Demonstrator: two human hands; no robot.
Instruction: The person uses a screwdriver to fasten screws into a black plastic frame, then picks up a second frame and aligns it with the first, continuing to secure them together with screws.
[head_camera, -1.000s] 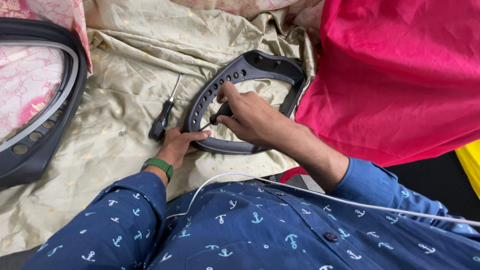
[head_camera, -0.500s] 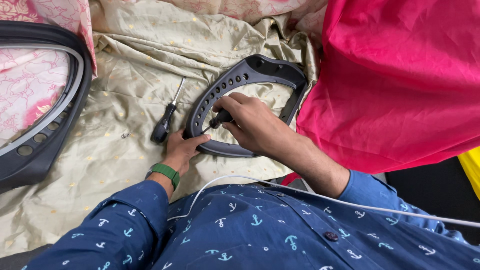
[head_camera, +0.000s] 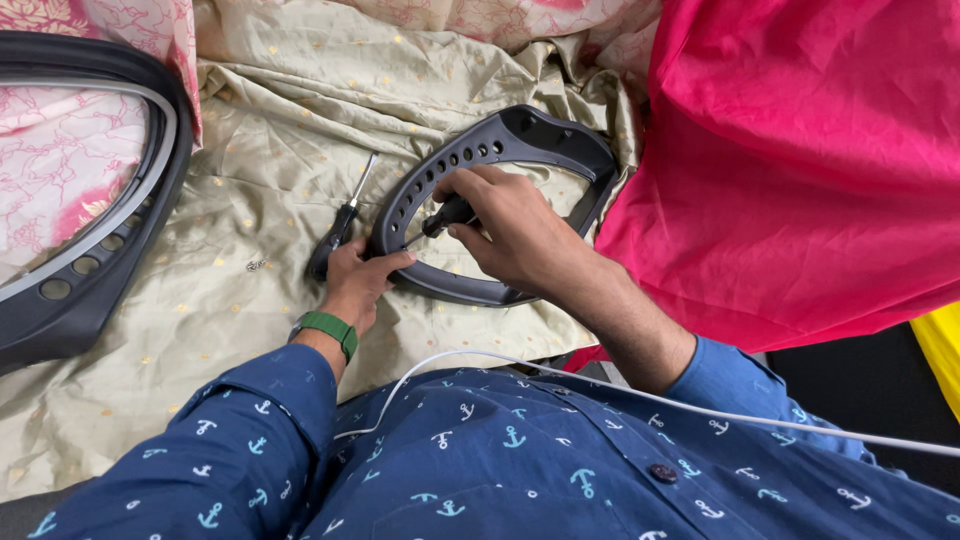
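Right hand (head_camera: 505, 225) grip tight on small screwdriver (head_camera: 447, 213); keep tip straight. Left hand (head_camera: 357, 280) grip pinches black ring frame (head_camera: 520, 135); hold firm.

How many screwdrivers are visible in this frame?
2: one screwdriver lies on the beige cloth beside the left hand; the right hand grips another against the black frame.
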